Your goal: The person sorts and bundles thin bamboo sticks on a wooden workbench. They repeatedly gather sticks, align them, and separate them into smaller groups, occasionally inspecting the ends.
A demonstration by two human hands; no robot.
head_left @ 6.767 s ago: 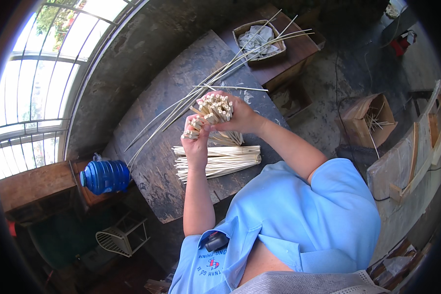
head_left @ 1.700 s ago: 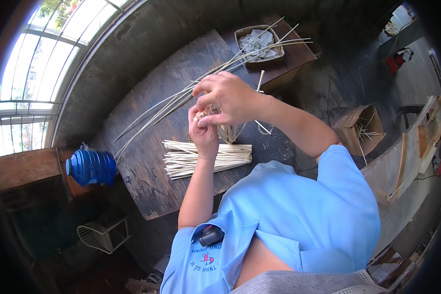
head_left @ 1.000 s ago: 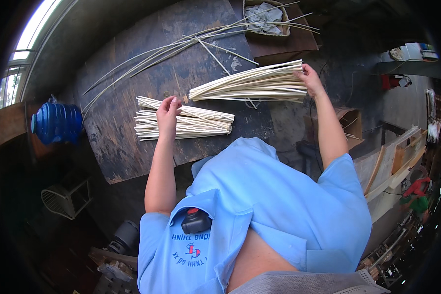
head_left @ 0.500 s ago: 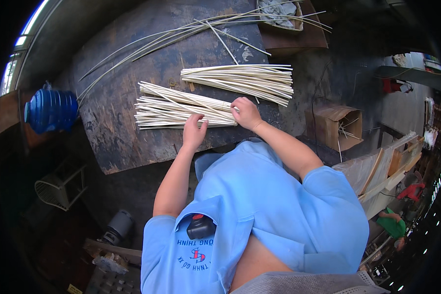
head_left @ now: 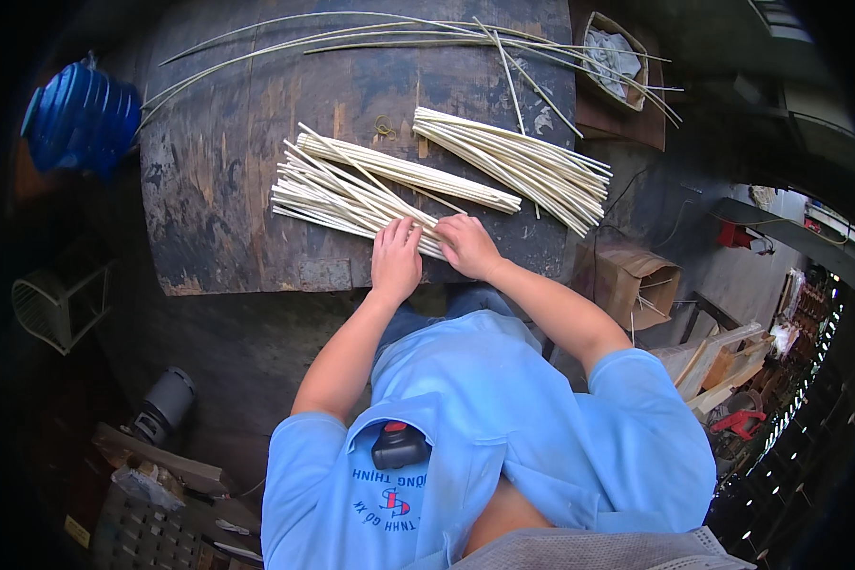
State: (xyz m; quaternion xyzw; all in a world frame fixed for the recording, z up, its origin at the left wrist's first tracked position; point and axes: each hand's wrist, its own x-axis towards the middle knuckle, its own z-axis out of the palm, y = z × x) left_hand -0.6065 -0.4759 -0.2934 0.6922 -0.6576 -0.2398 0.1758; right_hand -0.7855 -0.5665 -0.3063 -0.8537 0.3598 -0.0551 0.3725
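Observation:
Pale thin sticks, which look like rattan, lie on a dark, worn tabletop (head_left: pixel 218 180). Over the right part of the nearest loose pile of sticks (head_left: pixel 337 195), my left hand (head_left: pixel 396 258) has its fingers bent onto them. Just right of it, my right hand (head_left: pixel 467 247) grips the right ends of the same pile, fingers curled and partly hidden. A tighter row of sticks (head_left: pixel 408 169) lies right behind that pile, apart from both hands. Farther back to the right rests another fanned bundle of sticks (head_left: pixel 518 166), untouched.
Long bent canes (head_left: pixel 351 36) stretch across the table's far side, with yellowish rubber bands (head_left: pixel 384 126) nearer. A blue water jug (head_left: pixel 81 119) stands left. A basket with cloth (head_left: pixel 616 62) is at the back right; a cardboard box (head_left: pixel 641 285) sits below the right edge.
The near pile has parted: some sticks now lie as a separate row behind it. My hands have come closer together on the nearer sticks. The whole view has shifted.

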